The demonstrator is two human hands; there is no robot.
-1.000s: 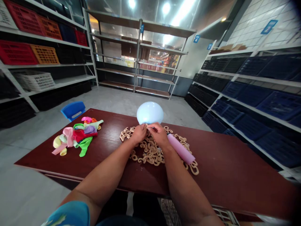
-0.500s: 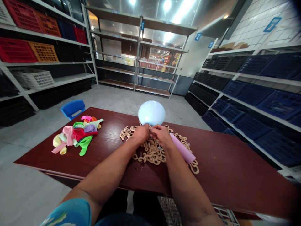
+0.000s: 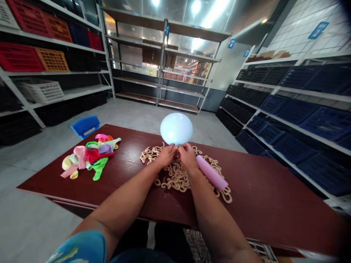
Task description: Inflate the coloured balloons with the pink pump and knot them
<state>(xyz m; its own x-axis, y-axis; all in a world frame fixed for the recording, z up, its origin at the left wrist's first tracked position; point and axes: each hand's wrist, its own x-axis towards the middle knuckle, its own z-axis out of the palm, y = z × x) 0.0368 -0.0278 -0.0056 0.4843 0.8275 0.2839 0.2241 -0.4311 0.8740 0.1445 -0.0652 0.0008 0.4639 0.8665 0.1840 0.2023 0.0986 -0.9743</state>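
An inflated pale blue balloon [image 3: 176,128] stands above the far edge of the table, its neck toward me. My left hand [image 3: 167,155] and my right hand [image 3: 187,155] meet just below it, fingers closed in a pinch on the neck. The neck itself is mostly hidden by the fingers. Under and around the hands lies a heap of tan, curly rope-like pieces [image 3: 178,177]. A pink cylinder [image 3: 211,172] with a dark end rests on the heap, right of my right hand.
Several limp balloons [image 3: 91,155] in mixed colours lie on the left of the dark red table [image 3: 263,193]. A blue chair [image 3: 85,126] stands beyond the far left edge. Shelves with crates [image 3: 309,109] line the right, and more crates [image 3: 51,89] fill the left shelving.
The balloon has risen slightly and tilted more upright. My hands have drawn closer together at its neck, and more of the pink cylinder's dark end shows.
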